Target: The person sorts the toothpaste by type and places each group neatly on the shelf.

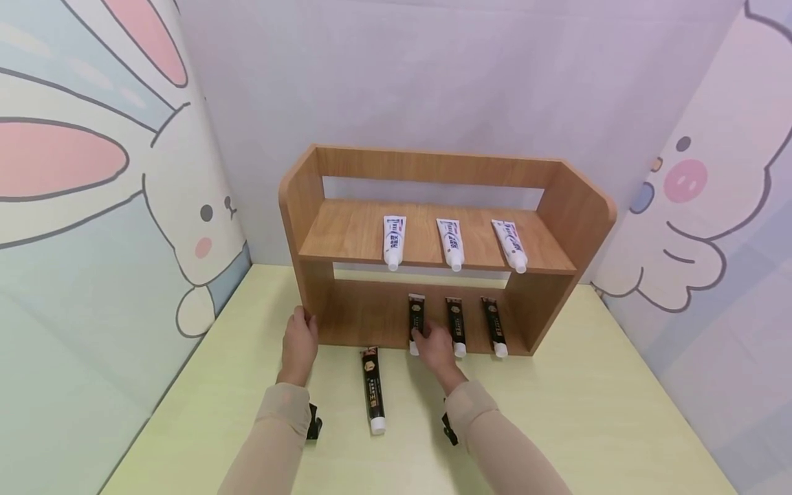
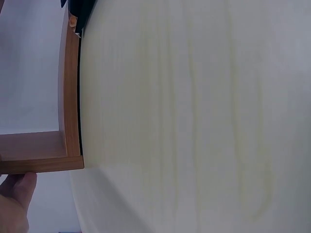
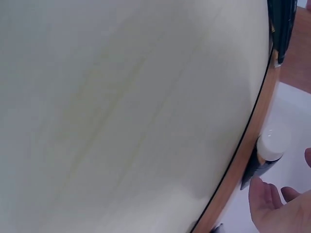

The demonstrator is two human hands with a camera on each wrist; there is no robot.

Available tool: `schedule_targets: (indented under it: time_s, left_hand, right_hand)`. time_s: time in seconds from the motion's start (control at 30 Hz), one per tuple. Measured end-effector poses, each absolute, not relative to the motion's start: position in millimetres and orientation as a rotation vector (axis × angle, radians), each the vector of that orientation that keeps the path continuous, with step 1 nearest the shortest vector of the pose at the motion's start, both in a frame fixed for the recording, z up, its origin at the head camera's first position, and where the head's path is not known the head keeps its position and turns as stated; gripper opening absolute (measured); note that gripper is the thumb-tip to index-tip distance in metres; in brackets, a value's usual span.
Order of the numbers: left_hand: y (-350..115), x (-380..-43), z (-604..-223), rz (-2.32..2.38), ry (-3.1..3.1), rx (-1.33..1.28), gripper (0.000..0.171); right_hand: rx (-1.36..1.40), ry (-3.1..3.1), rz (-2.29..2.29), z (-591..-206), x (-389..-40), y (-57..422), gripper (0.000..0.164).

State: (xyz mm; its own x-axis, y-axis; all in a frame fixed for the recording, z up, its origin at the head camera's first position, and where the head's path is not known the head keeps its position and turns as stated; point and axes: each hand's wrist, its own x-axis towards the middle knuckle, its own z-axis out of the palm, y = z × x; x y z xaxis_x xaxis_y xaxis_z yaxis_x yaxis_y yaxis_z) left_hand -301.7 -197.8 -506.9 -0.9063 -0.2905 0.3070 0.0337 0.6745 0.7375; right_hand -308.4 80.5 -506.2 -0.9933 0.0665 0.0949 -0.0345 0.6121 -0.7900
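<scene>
My left hand [image 1: 300, 347] holds the front edge of the wooden shelf's left side panel [image 2: 41, 165], thumb on one side. My right hand [image 1: 436, 349] is at the leftmost black toothpaste tube [image 1: 416, 313] on the lower shelf, fingertips beside it. In the right wrist view its fingers [image 3: 265, 199] are loosely bent near the tube's white cap [image 3: 274, 144], not closed round it. Two more black tubes, a middle one [image 1: 456, 323] and a right one [image 1: 493, 323], lie alongside, caps forward. Another black tube [image 1: 373, 388] lies on the table between my forearms.
On the upper shelf [image 1: 353, 230] lie three white toothpaste tubes, at left [image 1: 394, 240], middle [image 1: 451, 242] and right [image 1: 510, 244], caps forward. The shelf unit stands on a pale yellow table [image 1: 594, 412]. Cartoon-printed walls [image 1: 198, 158] flank it.
</scene>
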Motion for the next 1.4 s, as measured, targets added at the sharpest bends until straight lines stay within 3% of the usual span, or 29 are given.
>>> schedule_targets:
  time_s: [1.4]
  left_hand:
    - [-197.3, -297.5, -500.5, -1.114, -2.508, 0.206, 0.026]
  right_hand:
    - [0.024, -2.669, 1.419, -494.7, -267.1, 65.8, 0.048]
